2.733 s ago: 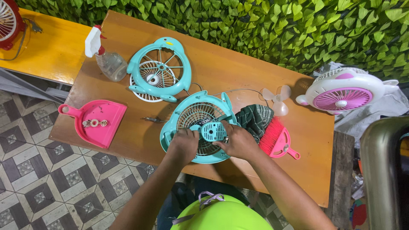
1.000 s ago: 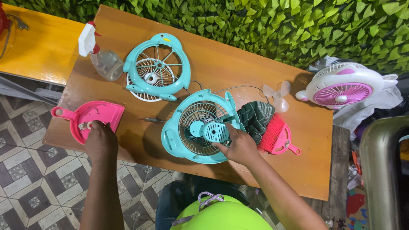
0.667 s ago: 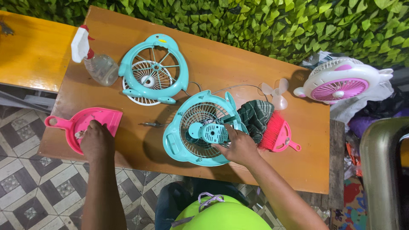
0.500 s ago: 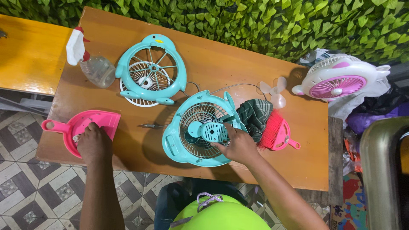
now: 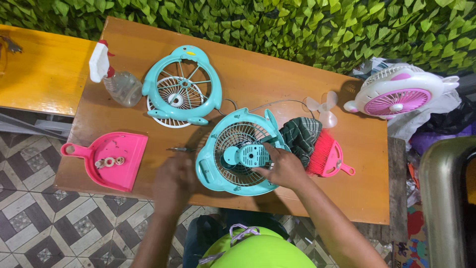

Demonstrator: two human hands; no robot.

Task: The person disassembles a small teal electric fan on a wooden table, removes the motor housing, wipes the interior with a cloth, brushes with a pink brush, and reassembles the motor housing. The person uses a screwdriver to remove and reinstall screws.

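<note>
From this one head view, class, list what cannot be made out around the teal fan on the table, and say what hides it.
- Left hand: motion-blurred; whether it holds anything cannot be told.
- Small tool beside it: too thin to identify.
- Teal fan body: its right part is covered by the right hand.
- Bits in the pink dustpan: too small to name.
- Dark cloth: what lies under it is hidden.
</note>
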